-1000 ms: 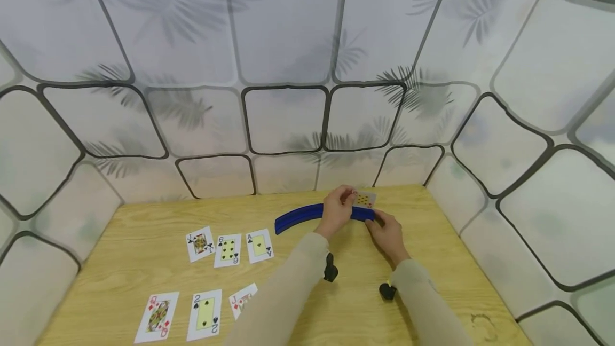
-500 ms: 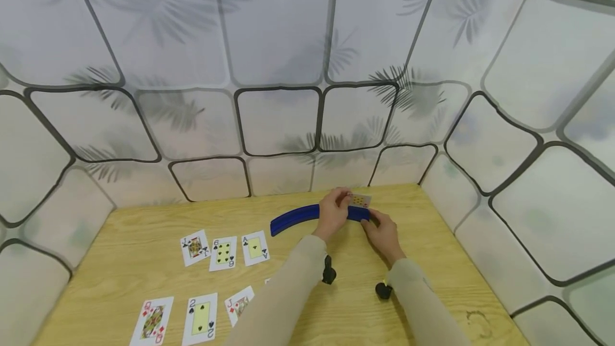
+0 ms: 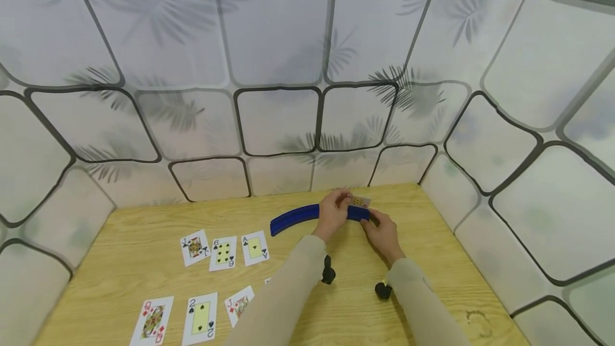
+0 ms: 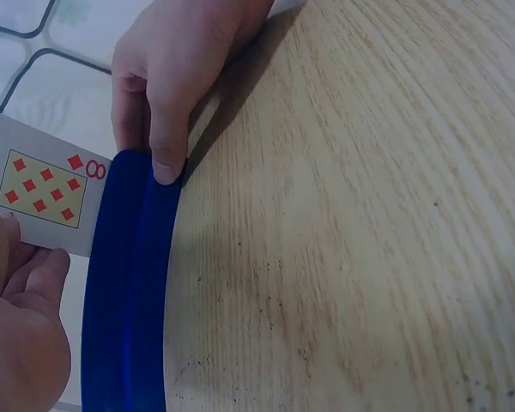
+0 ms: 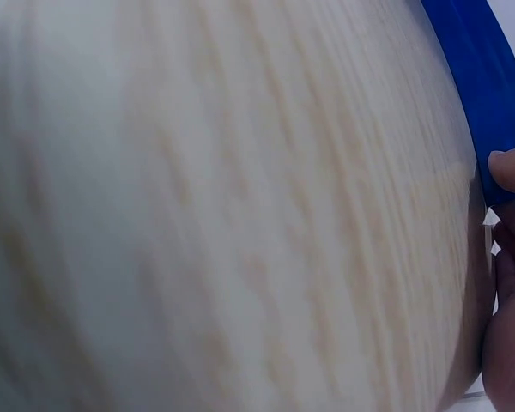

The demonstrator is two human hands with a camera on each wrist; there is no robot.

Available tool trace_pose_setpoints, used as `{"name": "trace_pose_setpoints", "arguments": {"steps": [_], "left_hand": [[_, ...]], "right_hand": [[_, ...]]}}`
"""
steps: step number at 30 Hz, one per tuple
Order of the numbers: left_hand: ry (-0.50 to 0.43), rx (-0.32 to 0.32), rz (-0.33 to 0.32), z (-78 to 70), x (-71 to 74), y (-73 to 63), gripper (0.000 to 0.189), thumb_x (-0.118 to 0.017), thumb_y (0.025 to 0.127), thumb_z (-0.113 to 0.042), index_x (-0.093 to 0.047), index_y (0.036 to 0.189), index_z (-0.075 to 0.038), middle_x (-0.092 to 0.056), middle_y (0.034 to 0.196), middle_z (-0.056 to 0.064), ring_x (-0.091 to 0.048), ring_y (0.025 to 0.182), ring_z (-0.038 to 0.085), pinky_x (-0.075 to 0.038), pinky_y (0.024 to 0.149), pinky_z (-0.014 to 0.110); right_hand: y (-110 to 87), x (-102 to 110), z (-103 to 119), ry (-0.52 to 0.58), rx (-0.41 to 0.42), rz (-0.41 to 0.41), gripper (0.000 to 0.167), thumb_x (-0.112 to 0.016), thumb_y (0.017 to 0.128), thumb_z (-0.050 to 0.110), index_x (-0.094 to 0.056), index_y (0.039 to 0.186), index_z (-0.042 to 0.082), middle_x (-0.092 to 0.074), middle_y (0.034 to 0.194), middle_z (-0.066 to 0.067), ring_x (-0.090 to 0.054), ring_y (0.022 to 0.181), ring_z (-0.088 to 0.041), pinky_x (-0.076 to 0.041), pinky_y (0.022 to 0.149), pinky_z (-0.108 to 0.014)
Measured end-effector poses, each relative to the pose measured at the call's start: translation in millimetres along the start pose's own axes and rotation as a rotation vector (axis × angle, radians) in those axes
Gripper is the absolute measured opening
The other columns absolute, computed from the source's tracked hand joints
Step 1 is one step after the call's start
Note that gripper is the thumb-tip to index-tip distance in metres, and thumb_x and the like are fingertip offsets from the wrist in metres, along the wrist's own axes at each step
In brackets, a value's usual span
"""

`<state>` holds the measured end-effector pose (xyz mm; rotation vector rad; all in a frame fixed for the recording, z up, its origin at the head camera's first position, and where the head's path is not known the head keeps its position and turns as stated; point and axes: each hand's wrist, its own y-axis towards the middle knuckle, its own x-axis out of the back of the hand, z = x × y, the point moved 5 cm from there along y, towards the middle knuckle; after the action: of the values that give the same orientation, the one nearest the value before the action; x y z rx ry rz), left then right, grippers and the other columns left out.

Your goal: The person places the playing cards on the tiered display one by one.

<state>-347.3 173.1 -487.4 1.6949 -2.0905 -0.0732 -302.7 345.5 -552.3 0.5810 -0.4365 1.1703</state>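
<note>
A blue curved card holder (image 3: 294, 219) lies near the back of the wooden table. My left hand (image 3: 332, 214) pinches an eight of diamonds (image 4: 51, 184) by one edge, upright at the holder's right part. In the left wrist view the card's lower edge meets the holder's far side; whether it sits in the slot I cannot tell. My right hand (image 3: 384, 234) grips the holder's right end, with the thumb (image 4: 166, 159) on the near side and fingers behind. The right wrist view shows that thumb on the blue holder (image 5: 476, 77) too.
Face-up cards lie on the left: a jack of clubs (image 3: 194, 248), six of spades (image 3: 223, 253) and ace of clubs (image 3: 255, 248) behind; a queen of diamonds (image 3: 152, 321), two of spades (image 3: 199, 319) and partly covered jack of diamonds (image 3: 237, 305) in front. A patterned wall (image 3: 278, 122) stands behind.
The eight of diamonds has sunk slightly toward the holder in my left hand. The head view has shifted a little. My right hand keeps its grip on the holder's end.
</note>
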Motion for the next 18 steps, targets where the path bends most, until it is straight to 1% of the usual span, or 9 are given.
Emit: {"name": "trace_pose_setpoints", "arguments": {"steps": [4,6,11,15,18], "left_hand": [[0.015,-0.036,-0.013,3.1,1.2,-0.4,0.018,-0.061,0.106,-0.009,-0.073,0.119,-0.005,-0.077,0.116,0.013,-0.074,0.109,0.030,-0.062,0.094,0.042],[0.022,-0.034,-0.008,4.5,1.4,0.0,0.018,-0.062,0.106,-0.009,-0.074,0.119,-0.005,-0.078,0.117,0.013,-0.074,0.109,0.030,-0.062,0.094,0.041],[0.042,0.012,0.023,5.5,1.6,1.9,0.021,-0.063,0.107,-0.015,-0.077,0.120,-0.008,-0.078,0.119,0.009,-0.074,0.111,0.027,-0.062,0.095,0.038],[0.065,0.046,0.027,3.8,2.0,2.5,0.022,-0.064,0.106,-0.017,-0.079,0.121,-0.011,-0.079,0.119,0.008,-0.075,0.111,0.025,-0.063,0.094,0.037],[0.063,0.077,0.030,2.4,2.0,2.8,0.022,-0.066,0.105,-0.017,-0.080,0.121,-0.012,-0.079,0.118,0.007,-0.075,0.110,0.025,-0.063,0.092,0.035]], "right_hand": [[-1.1,-0.4,1.2,0.003,0.022,-0.019,0.045,-0.071,0.100,0.012,-0.063,0.141,-0.005,-0.062,0.142,-0.030,-0.055,0.139,-0.048,-0.041,0.120,-0.060],[-1.3,-0.4,2.2,0.001,0.031,-0.023,0.045,-0.071,0.100,0.012,-0.063,0.140,-0.005,-0.063,0.142,-0.030,-0.055,0.138,-0.049,-0.041,0.119,-0.061],[-2.1,-0.8,2.5,-0.003,0.023,-0.020,0.045,-0.071,0.100,0.012,-0.063,0.140,-0.005,-0.062,0.141,-0.031,-0.055,0.138,-0.050,-0.041,0.119,-0.062],[-2.5,-0.7,3.0,0.003,0.021,-0.012,0.045,-0.071,0.100,0.012,-0.062,0.141,-0.005,-0.063,0.141,-0.031,-0.055,0.138,-0.049,-0.041,0.120,-0.061],[-2.6,0.7,2.2,0.002,0.017,-0.007,0.045,-0.069,0.101,0.013,-0.062,0.142,-0.005,-0.062,0.142,-0.031,-0.054,0.139,-0.049,-0.040,0.120,-0.062]]}}
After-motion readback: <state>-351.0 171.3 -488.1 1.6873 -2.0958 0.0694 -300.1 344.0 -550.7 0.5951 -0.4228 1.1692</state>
